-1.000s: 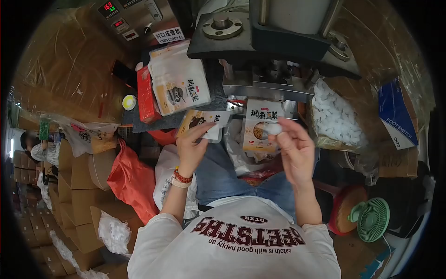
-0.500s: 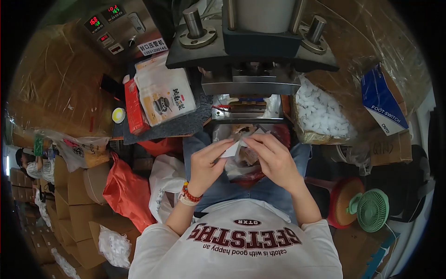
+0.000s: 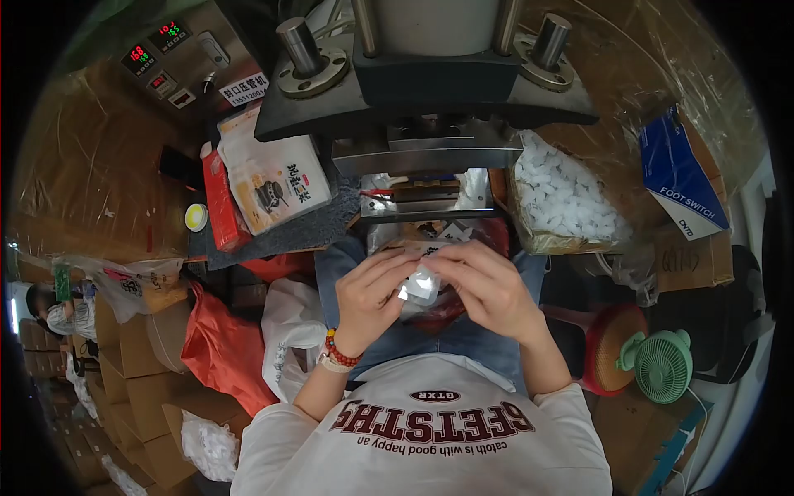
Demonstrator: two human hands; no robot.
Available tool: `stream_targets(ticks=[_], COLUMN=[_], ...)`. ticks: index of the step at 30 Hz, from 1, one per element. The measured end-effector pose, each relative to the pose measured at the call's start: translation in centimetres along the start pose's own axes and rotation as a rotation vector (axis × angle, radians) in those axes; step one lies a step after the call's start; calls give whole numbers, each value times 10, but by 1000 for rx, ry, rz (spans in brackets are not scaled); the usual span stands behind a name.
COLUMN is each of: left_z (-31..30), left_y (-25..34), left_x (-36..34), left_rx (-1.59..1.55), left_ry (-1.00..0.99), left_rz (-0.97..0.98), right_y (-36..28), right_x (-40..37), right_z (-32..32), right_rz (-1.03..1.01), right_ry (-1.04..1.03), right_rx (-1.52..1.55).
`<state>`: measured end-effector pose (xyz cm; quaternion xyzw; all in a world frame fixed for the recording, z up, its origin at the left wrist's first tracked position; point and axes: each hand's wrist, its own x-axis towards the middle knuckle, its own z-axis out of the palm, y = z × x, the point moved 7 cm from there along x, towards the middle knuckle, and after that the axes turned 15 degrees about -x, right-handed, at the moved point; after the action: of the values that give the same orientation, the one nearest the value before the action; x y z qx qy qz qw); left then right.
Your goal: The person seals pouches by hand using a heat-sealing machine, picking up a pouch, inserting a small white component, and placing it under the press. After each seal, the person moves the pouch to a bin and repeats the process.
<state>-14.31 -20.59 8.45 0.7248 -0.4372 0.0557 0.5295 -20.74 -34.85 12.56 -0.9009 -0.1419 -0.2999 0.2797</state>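
Between both hands, above the lap, is a small glossy white-and-silver pouch [image 3: 422,283]. My left hand [image 3: 372,289], with a beaded bracelet at the wrist, pinches its left side. The fingers of my right hand [image 3: 490,288] close on its upper right part. Fingers cover much of the pouch, so its contents cannot be made out. Behind and beneath the hands, a clear and red plastic bag [image 3: 495,238] lies on the lap with printed packets in it. Just beyond the bag stands a press machine [image 3: 426,157] with metal jaws, apart from both hands.
Printed white pouches [image 3: 277,186] and a red packet [image 3: 225,198] lie on a grey mat at left. A box of white plastic pieces [image 3: 562,194] stands right. A green fan [image 3: 662,368] and a round stool [image 3: 616,339] are lower right. Another person [image 3: 70,314] is far left.
The small pouch has turned and sits lower between the fingers, its shiny face now showing. Both hands have drawn slightly closer together. The camera view has shifted a little.
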Motion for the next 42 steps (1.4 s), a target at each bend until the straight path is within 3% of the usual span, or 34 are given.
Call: stream_targets(ticks=[5, 7, 11, 14, 16, 17, 18, 19, 20, 23, 25, 29, 32, 35, 37, 38, 40, 42], left_z=[-6, -5, -5, 6, 34, 47, 52, 58, 64, 60, 60, 62, 52, -16, -82, -85, -72, -62], left_y=[-4, -1, 5, -8, -58, -71, -78, -94, -105, -110, -126, -131, -129, -150, -128, -143, -129, -111], left_x=[-1, 1, 5, 0, -25, -28, -25, -27, -28, 9, 18, 21, 22, 28, 28, 10, -17, -43], left_rx=[40, 98, 63, -224, -424, -636, -633, -825, -1021, -1152, -1208, -1224, -1156, -437, 519, 694, 743, 589], left_ry=[86, 68, 4, -45, -117, 2, 8, 107, 207, 260, 269, 248, 237, 130, 351, 208, -53, -165], left_rz=[-27, -1, 27, -41, -551, -631, -624, -786, -949, -931, -907, -916, -955, -747, -281, -325, -221, -222], right_y=[6, 1, -2, 12, 30, 39, 50, 59, 68, 100, 128, 164, 161, 150, 157, 161, 162, 162], right_x=[-5, -3, 0, -5, -6, -8, -11, -12, -14, -15, -19, -26, -31, -36, -38, -35, -28, -29], right_z=[-19, -6, -9, -6, 4, 0, -6, -17, -30, -54, -42, -13, -15, -18, -14, -13, -7, -13], right_rz=[91, 1, -47, -5, 173, 264, 351, 458, 436, 436, 484, 629, 568, 554, 541, 523, 494, 484], right_ry=[45, -72, -52, -44, -74, -27, 19, 59, 99, 158, 10, -101, -105, -197, -209, -257, -315, -292], right_rx=[-153, -269, -139, -31, -55, -33, -13, -26, -156, -420, -853, -763, -692, -732, -765, -765, -750, -772])
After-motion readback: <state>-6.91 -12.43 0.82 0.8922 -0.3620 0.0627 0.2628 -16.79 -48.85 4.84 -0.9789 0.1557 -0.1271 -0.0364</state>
